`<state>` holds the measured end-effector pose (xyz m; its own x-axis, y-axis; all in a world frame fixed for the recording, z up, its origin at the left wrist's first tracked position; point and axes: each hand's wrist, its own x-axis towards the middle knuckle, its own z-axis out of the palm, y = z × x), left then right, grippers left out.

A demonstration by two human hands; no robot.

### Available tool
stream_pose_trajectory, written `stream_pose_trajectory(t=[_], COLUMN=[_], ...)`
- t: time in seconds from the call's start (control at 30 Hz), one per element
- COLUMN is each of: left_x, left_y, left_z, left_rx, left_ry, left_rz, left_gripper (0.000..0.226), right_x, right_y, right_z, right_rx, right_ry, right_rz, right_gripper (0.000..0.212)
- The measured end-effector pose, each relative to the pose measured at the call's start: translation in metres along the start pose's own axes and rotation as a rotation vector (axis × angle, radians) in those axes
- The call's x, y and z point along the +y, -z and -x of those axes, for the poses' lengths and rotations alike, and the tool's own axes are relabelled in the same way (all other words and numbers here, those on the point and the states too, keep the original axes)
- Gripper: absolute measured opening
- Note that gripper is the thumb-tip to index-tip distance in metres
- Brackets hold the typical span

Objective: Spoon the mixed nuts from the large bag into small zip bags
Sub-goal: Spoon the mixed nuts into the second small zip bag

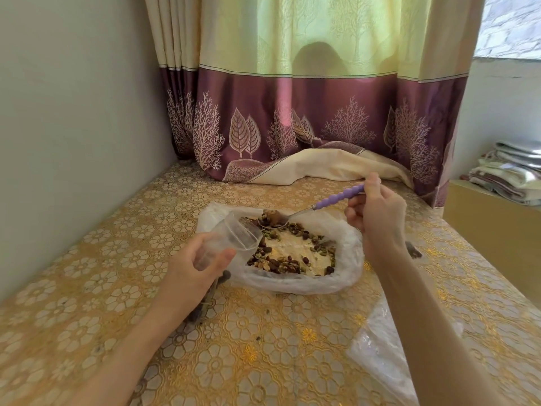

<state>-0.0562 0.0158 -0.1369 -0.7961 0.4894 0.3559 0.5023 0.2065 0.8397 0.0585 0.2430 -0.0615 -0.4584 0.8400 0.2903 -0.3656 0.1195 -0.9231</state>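
The mixed nuts [288, 253] are lying in the large bag [345, 259], which is sitting open on the table [87, 303] with a flowered cover. No writing is showing on anything. The right hand [377, 212] is pinching the purple handle of a spoon [295, 216], whose loaded bowl is hovering over the nuts. Just left of it, the left hand [193, 268] is gripping a small zip bag [231, 237], holding its mouth open toward the spoon.
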Motion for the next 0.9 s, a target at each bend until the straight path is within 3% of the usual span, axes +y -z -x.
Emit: stream_pose_trajectory(t=[0.23,0.4,0.57,0.67,0.8,0.9], left_x=[-0.002,0.004,0.002,0.001,-0.001,-0.003], left_y=[-0.001,-0.004,-0.003,0.000,0.001,0.002], left_z=[0.000,0.001,-0.001,-0.003,-0.004,-0.004], left_rx=[-0.003,-0.013,0.009,0.016,0.035,0.093], left_ry=[0.003,0.008,0.050,0.056,0.092,0.124], left_rz=[0.015,0.139,0.217,0.242,0.306,0.329], left_gripper=[0.073,0.046,0.082,0.088,0.057,0.065], right_x=[-0.011,-0.017,-0.019,-0.019,-0.016,-0.012], right_y=[-0.033,-0.042,-0.039,-0.035,-0.025,-0.010], right_z=[0.036,0.049,0.047,0.042,0.029,0.013], right_rx=[-0.263,-0.428,-0.527,-0.457,-0.203,-0.065], right_ry=[0.226,0.410,0.473,0.433,0.307,0.224], right_rz=[0.040,0.081,0.038,-0.020,-0.065,-0.086], right_gripper=[0.038,0.028,0.025,0.026,0.034,0.037])
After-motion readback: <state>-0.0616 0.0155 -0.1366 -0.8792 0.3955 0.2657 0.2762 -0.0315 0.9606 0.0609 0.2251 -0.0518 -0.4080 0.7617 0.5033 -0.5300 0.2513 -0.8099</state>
